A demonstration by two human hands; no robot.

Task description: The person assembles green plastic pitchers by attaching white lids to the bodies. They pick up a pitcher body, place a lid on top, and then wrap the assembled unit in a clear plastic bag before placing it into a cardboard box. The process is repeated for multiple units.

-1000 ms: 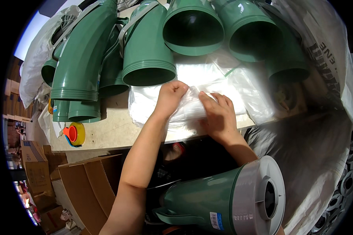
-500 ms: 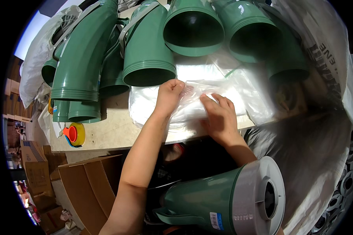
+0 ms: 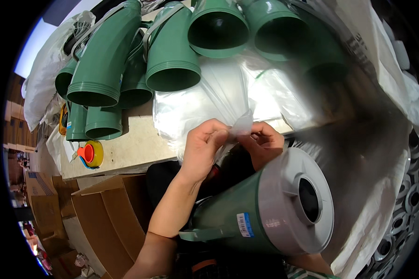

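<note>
My left hand (image 3: 203, 148) and my right hand (image 3: 265, 143) meet at the table's front edge, each pinching the edge of a clear plastic bag (image 3: 241, 125). The bag stretches back from my fingers over a stack of flat clear bags (image 3: 174, 114). Below my hands, a green flask shell (image 3: 226, 215) lies on its side near my lap, partly covering my right forearm. It has a handle, a barcode sticker and a grey ring-shaped end (image 3: 307, 200) with a round hole.
Several green shells (image 3: 172, 69) stand along the back of the pale table (image 3: 125, 158), open ends facing me. A yellow tape roll (image 3: 94, 153) with a red piece lies at the left. A cardboard box (image 3: 109, 218) is below left; white sheeting (image 3: 381, 186) hangs at the right.
Both hands have come nearer to me, drawing the bag's edge off the stack. My right fingers, spread on the plastic before, now pinch it. The flask shell has shifted up and left in view.
</note>
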